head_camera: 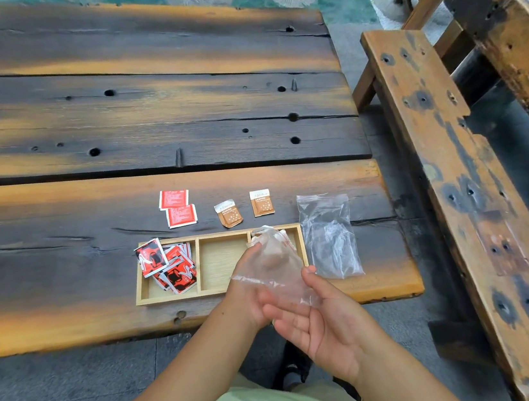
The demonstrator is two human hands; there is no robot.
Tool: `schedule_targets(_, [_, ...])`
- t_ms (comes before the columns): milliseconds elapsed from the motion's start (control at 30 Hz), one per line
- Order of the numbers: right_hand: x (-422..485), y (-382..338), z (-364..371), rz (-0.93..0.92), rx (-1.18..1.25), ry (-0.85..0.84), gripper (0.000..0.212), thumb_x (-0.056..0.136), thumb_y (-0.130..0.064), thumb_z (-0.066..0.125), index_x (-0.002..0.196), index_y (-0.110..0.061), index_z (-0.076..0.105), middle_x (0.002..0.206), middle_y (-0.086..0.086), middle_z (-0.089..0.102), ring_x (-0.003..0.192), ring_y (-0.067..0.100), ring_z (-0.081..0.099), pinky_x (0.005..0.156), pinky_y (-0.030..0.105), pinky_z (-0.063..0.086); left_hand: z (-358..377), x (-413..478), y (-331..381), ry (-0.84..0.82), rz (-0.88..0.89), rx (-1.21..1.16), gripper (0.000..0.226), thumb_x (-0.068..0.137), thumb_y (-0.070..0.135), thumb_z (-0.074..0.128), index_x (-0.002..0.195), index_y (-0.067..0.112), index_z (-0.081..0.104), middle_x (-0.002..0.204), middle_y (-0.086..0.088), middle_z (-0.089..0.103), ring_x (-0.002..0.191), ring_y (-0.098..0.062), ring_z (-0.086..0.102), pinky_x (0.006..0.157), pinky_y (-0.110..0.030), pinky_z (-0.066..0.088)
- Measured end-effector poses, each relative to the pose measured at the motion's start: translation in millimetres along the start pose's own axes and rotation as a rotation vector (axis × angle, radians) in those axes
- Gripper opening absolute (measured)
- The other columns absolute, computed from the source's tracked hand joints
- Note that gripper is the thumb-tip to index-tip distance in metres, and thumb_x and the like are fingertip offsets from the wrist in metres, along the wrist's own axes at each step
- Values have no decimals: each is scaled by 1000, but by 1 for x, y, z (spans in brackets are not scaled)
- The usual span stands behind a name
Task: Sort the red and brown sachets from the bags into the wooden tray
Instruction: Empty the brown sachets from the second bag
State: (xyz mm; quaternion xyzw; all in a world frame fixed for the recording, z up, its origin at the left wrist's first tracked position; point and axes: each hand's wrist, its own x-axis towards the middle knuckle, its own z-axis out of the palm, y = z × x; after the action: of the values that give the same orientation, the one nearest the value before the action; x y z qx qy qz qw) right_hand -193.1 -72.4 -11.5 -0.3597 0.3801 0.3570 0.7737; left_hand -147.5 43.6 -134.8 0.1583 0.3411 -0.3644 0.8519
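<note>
A wooden tray (199,266) with three compartments lies near the table's front edge. Several red sachets (167,265) fill its left compartment; the middle one is bare. Two more red sachets (177,207) and two brown sachets (244,208) lie on the table behind the tray. A clear plastic bag (272,259) hangs over the right compartment, hiding most of it. My left hand (251,289) grips the bag from the left, its fingers seen through the plastic. My right hand (320,324) lies palm up under the bag's lower edge, thumb touching the plastic.
A second clear bag (328,235) lies flat on the table right of the tray. A wooden bench (455,175) runs along the table's right side. The table's front edge (204,319) is just below the tray.
</note>
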Motion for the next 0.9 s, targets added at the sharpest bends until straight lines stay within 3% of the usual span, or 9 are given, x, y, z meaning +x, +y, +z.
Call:
schedule_targets(133, [-6, 1, 2, -22, -10, -24, 45, 99, -39, 49, 111, 1, 66, 101, 22, 76, 69, 23, 77, 52, 26, 60, 11, -16, -1, -20, -9, -3, 58, 89, 53, 55, 118, 3, 57, 111, -29, 65, 104, -41, 64, 87, -49, 55])
schedule_targets(267, [-15, -2, 1, -52, -7, -53, 44, 97, -40, 51, 108, 0, 67, 101, 23, 76, 66, 22, 76, 51, 26, 60, 19, -24, 2, -19, 9, 17, 67, 86, 52, 61, 130, 1, 54, 140, -28, 51, 128, -41, 54, 105, -52, 44])
schedule_targets(333, [-17, -3, 0, -64, -7, -65, 44, 96, -40, 52, 112, -1, 66, 101, 23, 76, 65, 22, 76, 51, 26, 60, 22, -26, 3, -8, 5, 23, 69, 86, 54, 62, 128, 0, 56, 137, -30, 54, 126, -43, 56, 103, -53, 45])
schedule_targets(433, [-18, -2, -4, -85, -38, -63, 38, 100, -33, 50, 122, -3, 59, 102, 24, 76, 66, 24, 76, 51, 27, 60, 30, -31, 4, -34, -8, 63, 68, 83, 56, 65, 123, 1, 58, 123, -31, 61, 102, -43, 65, 96, -52, 47])
schedule_targets(533, [-16, -4, -15, -158, -159, -32, 28, 102, -23, 49, 121, -4, 56, 101, 25, 75, 71, 29, 77, 53, 30, 61, 31, -32, 10, -63, 37, 251, 59, 86, 50, 66, 128, 8, 61, 119, -21, 62, 106, -37, 61, 103, -53, 42])
schedule_targets(700, [-3, -15, -46, -340, -425, 113, 20, 103, -17, 49, 120, -17, 60, 109, 11, 76, 84, 32, 77, 64, 33, 63, 44, -28, 24, 61, 55, 509, 67, 85, 49, 69, 132, 4, 55, 131, -26, 62, 117, -42, 62, 93, -56, 53])
schedule_targets(833, [7, -29, -77, -375, -513, 183, 16, 100, -18, 55, 109, -20, 67, 110, 9, 75, 96, 28, 74, 65, 32, 60, 58, -10, 13, 183, 246, 789, 54, 85, 28, 76, 129, 8, 53, 98, -12, 77, 85, -28, 74, 72, -45, 60])
schedule_targets(900, [12, -36, -93, -386, -533, 190, 16, 96, -14, 59, 106, -22, 69, 108, 5, 75, 99, 24, 72, 68, 32, 61, 66, 2, 3, 263, 313, 871, 46, 85, 15, 77, 125, 8, 55, 92, -9, 78, 80, -23, 75, 75, -46, 61])
